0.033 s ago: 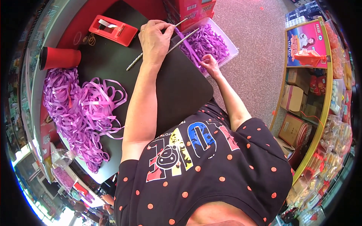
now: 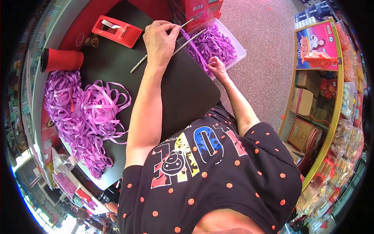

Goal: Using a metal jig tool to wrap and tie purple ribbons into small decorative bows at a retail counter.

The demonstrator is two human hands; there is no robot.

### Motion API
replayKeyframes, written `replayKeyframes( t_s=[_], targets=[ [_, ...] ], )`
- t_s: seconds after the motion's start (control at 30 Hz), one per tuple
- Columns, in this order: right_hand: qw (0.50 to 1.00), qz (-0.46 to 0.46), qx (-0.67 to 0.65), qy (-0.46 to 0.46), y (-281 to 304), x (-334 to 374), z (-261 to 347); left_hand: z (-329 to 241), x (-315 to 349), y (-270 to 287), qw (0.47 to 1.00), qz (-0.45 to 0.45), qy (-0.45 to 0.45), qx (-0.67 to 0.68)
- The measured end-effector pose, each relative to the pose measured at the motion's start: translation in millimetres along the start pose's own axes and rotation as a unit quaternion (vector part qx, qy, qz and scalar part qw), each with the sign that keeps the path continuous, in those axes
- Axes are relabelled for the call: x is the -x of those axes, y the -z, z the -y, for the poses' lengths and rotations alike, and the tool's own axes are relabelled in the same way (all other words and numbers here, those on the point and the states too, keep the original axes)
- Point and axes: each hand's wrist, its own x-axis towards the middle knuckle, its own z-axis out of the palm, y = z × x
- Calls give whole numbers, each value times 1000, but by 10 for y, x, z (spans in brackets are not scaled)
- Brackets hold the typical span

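Observation:
My left hand (image 2: 159, 42) is closed over two thin metal rods at the far edge of the dark tabletop, thumb and fingers pinched at the upper rod. Both rods (image 2: 183, 47) slant from lower left to upper right, partly covered by my hand and wrist. A narrow purple ribbon (image 2: 199, 56) stretches from beside the left fingertips, across the lower rod, down to my right hand (image 2: 216, 68). There the right fingers are pinched on it. Below the ribbon stands a clear plastic box (image 2: 239, 52) holding many short purple ribbon pieces (image 2: 223, 43).
On the table's left lies a large heap of purple ribbon (image 2: 74, 121). Beyond it are a red cylinder (image 2: 64, 60) and a red tape dispenser (image 2: 117, 31). Red cartons (image 2: 194, 11) stand behind the box. At right, a shelf (image 2: 331, 128) holds cartons and packaged goods.
My right hand has shifted very slightly with the ribbon. Otherwise nothing visibly differs.

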Motion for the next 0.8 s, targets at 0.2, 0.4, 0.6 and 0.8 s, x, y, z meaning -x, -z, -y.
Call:
replayKeyframes(
  t_s=[0.2,0.4,0.6,0.8],
  targets=[
    [982,103,104,120,166,428,67,64,4,-11,1000,-12,4,-5],
    [971,129,146,137,436,1001,270,61,10,-28,1000,-22,-9,-10],
    [981,73,127,127,755,1472,412,52,37,-6,999,-6,-16,-32],
    [969,36,172,176,853,1853,812,191,-8,-86,997,-46,-67,-21]
  ],
)
